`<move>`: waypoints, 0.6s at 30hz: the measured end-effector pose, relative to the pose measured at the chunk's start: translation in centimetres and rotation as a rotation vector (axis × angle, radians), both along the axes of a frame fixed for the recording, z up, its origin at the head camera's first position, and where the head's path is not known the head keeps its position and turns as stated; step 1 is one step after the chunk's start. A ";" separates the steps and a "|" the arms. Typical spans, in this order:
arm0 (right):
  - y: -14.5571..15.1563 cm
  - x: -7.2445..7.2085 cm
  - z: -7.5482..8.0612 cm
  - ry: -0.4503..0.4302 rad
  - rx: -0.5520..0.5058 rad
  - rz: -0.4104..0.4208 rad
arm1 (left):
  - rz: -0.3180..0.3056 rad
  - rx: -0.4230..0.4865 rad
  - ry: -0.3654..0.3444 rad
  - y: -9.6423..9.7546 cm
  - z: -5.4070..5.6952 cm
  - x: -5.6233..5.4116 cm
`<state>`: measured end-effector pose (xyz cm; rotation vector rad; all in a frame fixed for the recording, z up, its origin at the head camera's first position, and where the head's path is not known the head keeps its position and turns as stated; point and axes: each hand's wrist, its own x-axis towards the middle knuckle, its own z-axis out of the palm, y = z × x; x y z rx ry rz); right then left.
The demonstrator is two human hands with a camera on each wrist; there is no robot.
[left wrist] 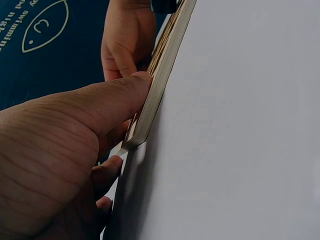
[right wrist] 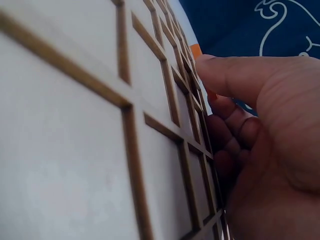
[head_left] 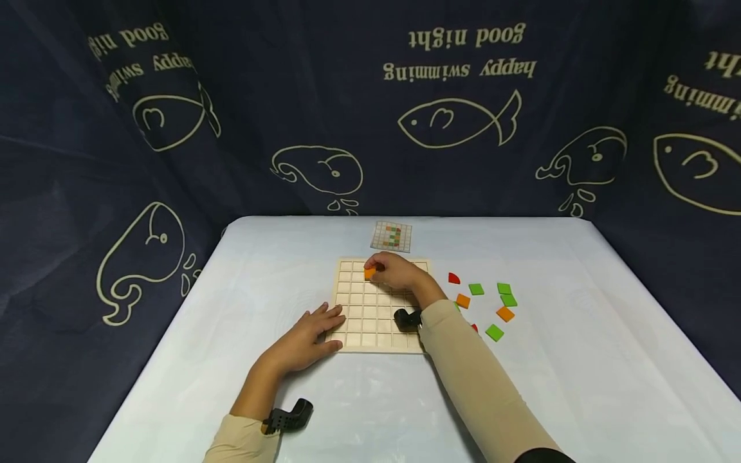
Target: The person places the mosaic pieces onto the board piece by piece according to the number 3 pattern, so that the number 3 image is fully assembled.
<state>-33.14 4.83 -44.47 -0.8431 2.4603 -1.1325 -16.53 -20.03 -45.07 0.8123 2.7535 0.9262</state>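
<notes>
An orange tile (head_left: 369,274) is being pinched by the right hand (head_left: 396,271) at the wooden board's (head_left: 369,325) eleven o'clock, while its eight-o'clock edge is being touched by the spread left hand (head_left: 307,337), presumably for steadying.

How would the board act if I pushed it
The board would probably stay stiff, given its thick edge. Lying flat on the table, it seems unlikely to tip or roll. The left hand touching it might slow any slide.
</notes>
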 end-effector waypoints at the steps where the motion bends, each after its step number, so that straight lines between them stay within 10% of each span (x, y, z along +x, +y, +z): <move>1: 0.0 0.0 -0.1 -0.003 0.005 -0.001 | -0.001 0.000 -0.001 0.0 -0.1 0.0; 18: 0.1 0.0 -0.2 0.024 0.022 0.009 | 0.002 -0.013 0.003 0.1 0.1 -0.1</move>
